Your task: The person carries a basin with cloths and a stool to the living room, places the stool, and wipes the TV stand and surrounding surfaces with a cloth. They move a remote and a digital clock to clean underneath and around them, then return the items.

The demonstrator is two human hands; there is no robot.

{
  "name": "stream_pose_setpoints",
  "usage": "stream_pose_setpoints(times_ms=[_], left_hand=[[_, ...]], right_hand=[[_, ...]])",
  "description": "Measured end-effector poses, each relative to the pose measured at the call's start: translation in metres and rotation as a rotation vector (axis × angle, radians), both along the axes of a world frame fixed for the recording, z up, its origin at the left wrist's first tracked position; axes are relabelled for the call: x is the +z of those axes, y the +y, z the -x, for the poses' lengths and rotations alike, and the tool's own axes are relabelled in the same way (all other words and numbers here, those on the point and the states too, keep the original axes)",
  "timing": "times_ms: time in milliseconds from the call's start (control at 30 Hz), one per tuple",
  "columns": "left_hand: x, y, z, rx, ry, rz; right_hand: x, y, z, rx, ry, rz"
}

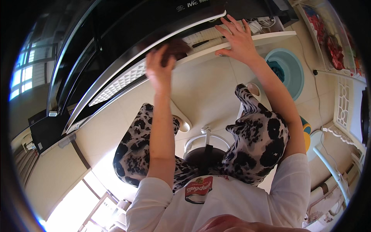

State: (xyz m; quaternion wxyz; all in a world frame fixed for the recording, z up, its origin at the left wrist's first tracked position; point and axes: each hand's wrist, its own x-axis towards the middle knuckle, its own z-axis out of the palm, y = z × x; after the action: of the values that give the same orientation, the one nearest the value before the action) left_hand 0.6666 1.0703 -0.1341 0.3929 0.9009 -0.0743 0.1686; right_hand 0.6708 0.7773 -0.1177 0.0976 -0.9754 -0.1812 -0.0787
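My left hand point(158, 69) holds a dark brown item point(177, 50), blurred, at the left part of an open white drawer point(275, 35). Its fingers and thumb are around the near side of it; what it is cannot be told. My right hand point(239, 42) is spread with nothing in it, fingertips near the white edge strip point(203, 19) of the black cabinet above the drawer. Between the hands, a black pen point(200, 43) lies on paper with writing point(204, 35). White cables point(266, 22) and a white plug sit at the drawer's right end.
A light-blue basin point(300, 72) with dark teal cloth stands on the tiled floor, right. A clear-sided container point(327, 43) with red packets is at the upper right. A white-framed stool point(216, 136) is under the person. A thin cable point(318, 95) runs along the floor.
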Motion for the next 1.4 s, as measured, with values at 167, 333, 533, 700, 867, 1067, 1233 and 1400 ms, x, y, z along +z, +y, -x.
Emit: stream_pose_setpoints(times_ms=[167, 333, 533, 700, 867, 1067, 1233, 1400], left_hand=[[0.007, -0.065, -0.022, -0.265, 0.064, -0.148], [0.012, -0.046, -0.017, -0.227, 0.191, -0.309], [0.025, 0.033, 0.010, 0.230, 0.206, -0.204], [0.055, 0.027, 0.050, 0.356, 0.217, 0.225], [0.067, -0.056, 0.069, 0.096, 0.068, 0.154], [0.032, -0.134, 0.038, 0.119, 0.051, 0.061], [0.033, -0.136, 0.024, 0.064, 0.103, 0.280], [0.052, -0.116, 0.011, 0.134, 0.032, 0.424]], right_hand=[[0.003, 0.014, -0.002, -0.102, -0.029, 0.053], [0.010, 0.005, 0.018, -0.162, -0.032, 0.063], [0.032, -0.014, 0.026, -0.165, -0.112, -0.013], [0.028, -0.020, 0.017, -0.227, -0.159, -0.170], [0.017, -0.024, 0.010, -0.299, -0.210, -0.176], [0.031, -0.027, 0.007, -0.146, -0.210, -0.593], [0.010, -0.017, 0.044, -0.395, 0.346, -1.136], [0.004, -0.001, 0.020, -0.210, 0.926, -1.698]])
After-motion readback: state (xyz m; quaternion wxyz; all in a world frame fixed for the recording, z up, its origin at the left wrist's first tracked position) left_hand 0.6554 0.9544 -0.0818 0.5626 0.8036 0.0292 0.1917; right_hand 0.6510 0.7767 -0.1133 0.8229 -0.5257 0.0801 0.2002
